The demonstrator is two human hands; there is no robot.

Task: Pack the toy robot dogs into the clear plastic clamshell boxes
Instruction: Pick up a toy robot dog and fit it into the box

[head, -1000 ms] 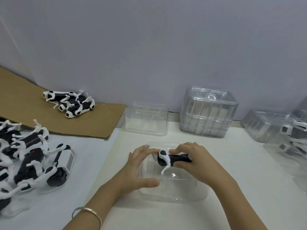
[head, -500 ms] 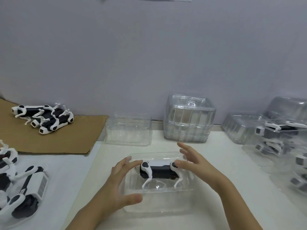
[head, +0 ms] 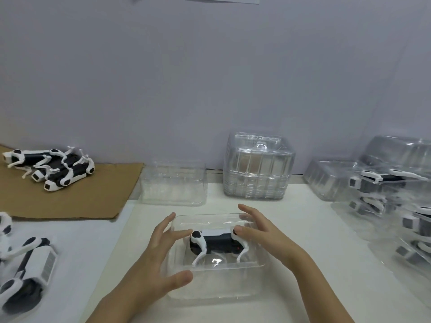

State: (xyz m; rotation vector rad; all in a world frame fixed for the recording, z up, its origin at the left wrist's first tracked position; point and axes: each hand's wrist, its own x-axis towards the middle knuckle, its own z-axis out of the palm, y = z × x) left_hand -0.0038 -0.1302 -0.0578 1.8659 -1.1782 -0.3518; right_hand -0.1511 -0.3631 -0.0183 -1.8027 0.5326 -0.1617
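Currently: one toy robot dog sits inside the open clamshell box, about mid-box, with its body lengthwise across the box and its legs pointing toward the near wall. I cannot tell whether it stands or lies on its side.

Left hand: fingers spread and nearly straight, tips at the dog's left end, thumb over the box's near rim. It grips nothing. Right hand: also spread, one fingertip touching the dog's right end, the others above the box's far right corner. It grips nothing.

Judgement: the placing step is nearly done, and both hands only steady or nudge the dog into its seat. The next move calls for lifting the fingers away without tipping the dog, then closing the box with a clear cover.

Behind the box: a single clear tray and a nested stack of clamshells. Right of the box: packed boxes. Left of the box: loose dogs. Behind-left: a cardboard sheet bearing three more dogs.
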